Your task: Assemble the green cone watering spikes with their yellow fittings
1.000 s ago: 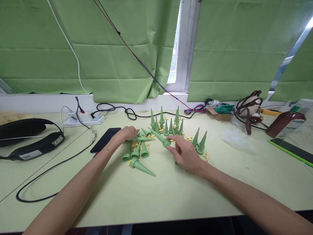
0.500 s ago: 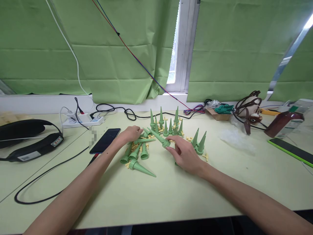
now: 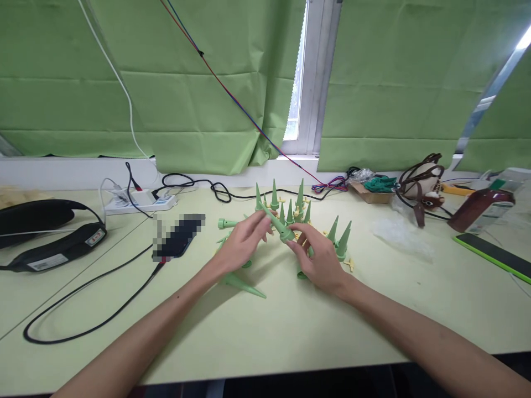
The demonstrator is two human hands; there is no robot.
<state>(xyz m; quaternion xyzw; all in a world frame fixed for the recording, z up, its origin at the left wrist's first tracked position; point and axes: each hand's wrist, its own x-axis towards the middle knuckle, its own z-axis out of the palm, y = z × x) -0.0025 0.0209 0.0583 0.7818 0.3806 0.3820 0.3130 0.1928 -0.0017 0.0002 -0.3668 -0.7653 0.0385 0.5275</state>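
Note:
My right hand (image 3: 317,254) pinches a green cone (image 3: 279,225) at its wide capped end; the tip points up and to the left. Beside that tip is my left hand (image 3: 244,240), its fingers partly curled, and whether they hold anything is hidden. Beneath and around my left hand lie loose green cones, one of them (image 3: 244,286) on its side nearer the front. Several green cones (image 3: 301,202) stand upright behind my hands, among small yellow pieces. Two more upright cones (image 3: 342,241) are right of my right hand, near a yellow piece (image 3: 349,264).
At the left are a black headset-like device (image 3: 62,249), a power strip (image 3: 143,203), a partly blurred phone (image 3: 180,237) and a black cable. The right side holds a cardboard box (image 3: 369,193), clear plastic (image 3: 400,235), a brown bottle (image 3: 481,209) and a green-edged phone (image 3: 493,257).
My left hand has moved right from the loose cones to the tip of the held cone. One loose cone now lies farther back left. My right hand keeps its cone and has shifted slightly.

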